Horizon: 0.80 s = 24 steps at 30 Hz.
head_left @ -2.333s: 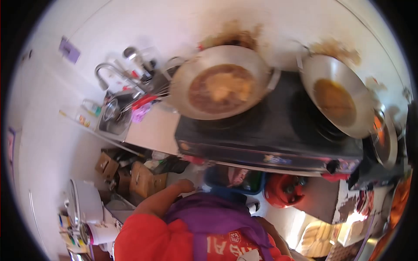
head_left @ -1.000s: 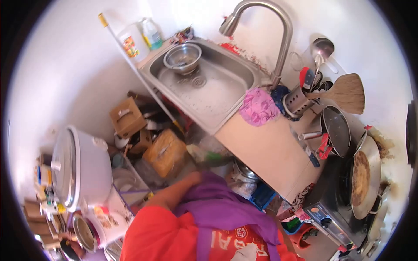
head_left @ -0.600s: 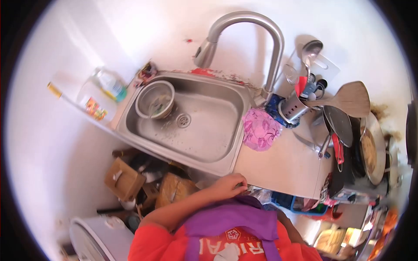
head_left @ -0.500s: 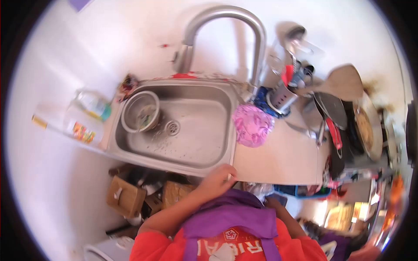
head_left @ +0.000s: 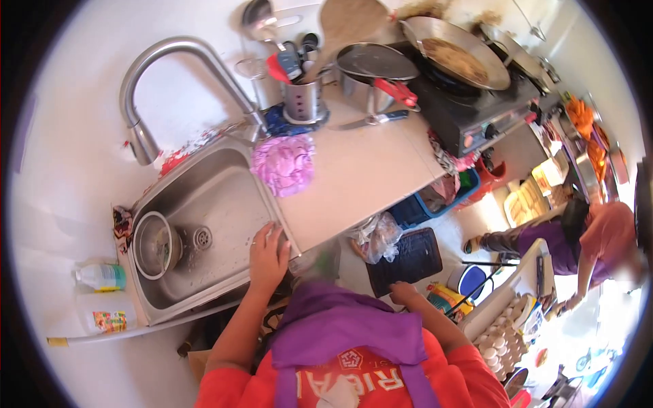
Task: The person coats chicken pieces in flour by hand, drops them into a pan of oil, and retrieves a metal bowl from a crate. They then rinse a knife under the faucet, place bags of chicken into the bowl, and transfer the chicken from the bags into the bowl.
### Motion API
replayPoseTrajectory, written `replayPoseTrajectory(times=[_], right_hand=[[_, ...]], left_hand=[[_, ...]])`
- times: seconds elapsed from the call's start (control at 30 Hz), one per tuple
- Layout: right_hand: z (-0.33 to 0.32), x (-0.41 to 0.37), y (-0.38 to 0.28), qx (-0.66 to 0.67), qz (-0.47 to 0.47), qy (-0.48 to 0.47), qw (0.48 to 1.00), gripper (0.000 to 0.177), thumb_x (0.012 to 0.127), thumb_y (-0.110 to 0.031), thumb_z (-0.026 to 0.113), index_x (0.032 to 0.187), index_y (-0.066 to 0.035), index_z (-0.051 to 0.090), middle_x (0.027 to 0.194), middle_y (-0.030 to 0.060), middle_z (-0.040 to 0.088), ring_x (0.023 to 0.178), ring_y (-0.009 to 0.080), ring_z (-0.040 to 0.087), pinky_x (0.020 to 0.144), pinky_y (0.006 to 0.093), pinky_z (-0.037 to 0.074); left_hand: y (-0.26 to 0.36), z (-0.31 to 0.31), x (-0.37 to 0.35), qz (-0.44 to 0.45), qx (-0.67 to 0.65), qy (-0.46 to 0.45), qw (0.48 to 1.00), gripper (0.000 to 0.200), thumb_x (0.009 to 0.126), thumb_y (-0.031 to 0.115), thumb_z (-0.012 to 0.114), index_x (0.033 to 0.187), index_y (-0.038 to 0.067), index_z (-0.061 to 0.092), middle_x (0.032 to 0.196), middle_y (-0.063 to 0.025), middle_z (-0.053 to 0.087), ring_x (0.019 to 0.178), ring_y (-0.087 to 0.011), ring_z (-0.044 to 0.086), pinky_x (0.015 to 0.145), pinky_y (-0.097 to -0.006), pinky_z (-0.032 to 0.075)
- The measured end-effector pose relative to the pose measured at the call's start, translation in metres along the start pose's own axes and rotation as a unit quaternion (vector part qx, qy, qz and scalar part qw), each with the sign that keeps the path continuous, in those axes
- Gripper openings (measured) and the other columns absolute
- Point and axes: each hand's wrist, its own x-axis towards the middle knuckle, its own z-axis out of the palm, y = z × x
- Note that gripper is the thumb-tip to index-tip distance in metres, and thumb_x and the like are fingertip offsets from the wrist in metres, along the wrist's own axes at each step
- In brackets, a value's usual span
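- Head view: my left hand (head_left: 269,255) lay palm down over the front rim of the sink (head_left: 228,211), near its right-hand corner, with fingers extended, slightly apart and gripping nothing.
- Right hand (head_left: 403,294): positioned low beside my body, near a dark rectangular item (head_left: 411,257); I could not tell whether its fingers were spread or closed.
- Sink: set at the left end of the tabletop (head_left: 343,180), directly ahead of my left hand.
- Round bowl (head_left: 148,241): sat inside the sink at the left end, just beside the drain (head_left: 202,237).
- Faucet (head_left: 187,44): arched from the back edge of the sink.
- Pink cloth (head_left: 283,164): lay beside the sink's right rim.
- Utensil holder (head_left: 301,103): stood upright at the rear, containing a wooden spatula (head_left: 350,27).
- Knife (head_left: 381,120): lay on the tabletop, right of the holder.
- Wok (head_left: 500,78): rested on the black stove (head_left: 445,105), with brown contents.
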Motion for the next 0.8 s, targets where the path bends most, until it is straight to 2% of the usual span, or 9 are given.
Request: replayPoseTrajectory(times=[0.17, 0.27, 0.3, 0.4, 0.7, 0.8], right_hand=[[0.088, -0.020, 0.051, 0.149, 0.110, 0.106, 0.977, 0.039, 0.079, -0.027, 0.050, 0.108, -0.002, 0.057, 0.109, 0.0215, 0.057, 0.100, 0.0349, 0.056, 0.086, 0.0436, 0.044], [0.120, -0.034, 0.046, 0.211, 0.150, 0.093, 0.962, 0.039, 0.080, -0.028, 0.049, 0.109, -0.003, 0.057, 0.107, 0.0210, 0.058, 0.100, 0.0348, 0.056, 0.086, 0.0436, 0.044], [0.124, -0.040, 0.039, 0.229, 0.168, 0.061, 0.957, 0.038, 0.079, -0.027, 0.049, 0.108, -0.004, 0.057, 0.109, 0.0202, 0.058, 0.101, 0.0347, 0.056, 0.086, 0.0435, 0.044], [0.155, -0.029, 0.033, 0.148, 0.124, -0.028, 0.981, 0.037, 0.078, -0.025, 0.049, 0.108, -0.005, 0.058, 0.110, 0.0198, 0.057, 0.101, 0.0344, 0.056, 0.086, 0.0432, 0.044], [0.124, -0.023, 0.007, 0.204, 0.074, 0.063, 0.974, 0.038, 0.077, -0.024, 0.049, 0.109, -0.007, 0.058, 0.111, 0.0173, 0.058, 0.105, 0.0325, 0.054, 0.088, 0.0410, 0.044], [0.113, -0.030, 0.008, 0.171, 0.097, 0.050, 0.979, 0.036, 0.080, -0.020, 0.048, 0.112, -0.006, 0.057, 0.115, 0.0174, 0.056, 0.106, 0.0309, 0.055, 0.088, 0.0413, 0.044]], left_hand=[[0.004, 0.007, 0.003, 0.045, 0.010, 0.006, 0.999, 0.038, 0.084, 0.016, 0.052, 0.118, 0.000, 0.047, 0.118, -0.0205, 0.047, 0.107, -0.0383, 0.047, 0.090, -0.0435, 0.039], [0.009, 0.010, 0.002, 0.076, 0.029, 0.021, 0.996, 0.037, 0.084, 0.015, 0.051, 0.118, 0.000, 0.047, 0.118, -0.0211, 0.048, 0.106, -0.0383, 0.048, 0.090, -0.0429, 0.039], [0.010, 0.010, 0.002, 0.085, 0.037, 0.024, 0.995, 0.036, 0.084, 0.014, 0.051, 0.117, -0.001, 0.047, 0.116, -0.0213, 0.049, 0.106, -0.0378, 0.048, 0.089, -0.0432, 0.040], [0.009, 0.012, -0.001, 0.111, 0.063, 0.035, 0.991, 0.035, 0.085, 0.014, 0.051, 0.116, -0.001, 0.048, 0.115, -0.0212, 0.050, 0.105, -0.0378, 0.049, 0.089, -0.0433, 0.040], [0.008, 0.009, -0.005, 0.162, 0.123, 0.060, 0.977, 0.031, 0.079, 0.012, 0.055, 0.109, 0.002, 0.054, 0.110, -0.0147, 0.054, 0.105, -0.0379, 0.048, 0.089, -0.0446, 0.039], [0.007, 0.013, -0.008, 0.157, 0.117, 0.073, 0.978, 0.030, 0.079, 0.012, 0.055, 0.108, 0.003, 0.054, 0.109, -0.0138, 0.055, 0.106, -0.0377, 0.047, 0.090, -0.0444, 0.039]])
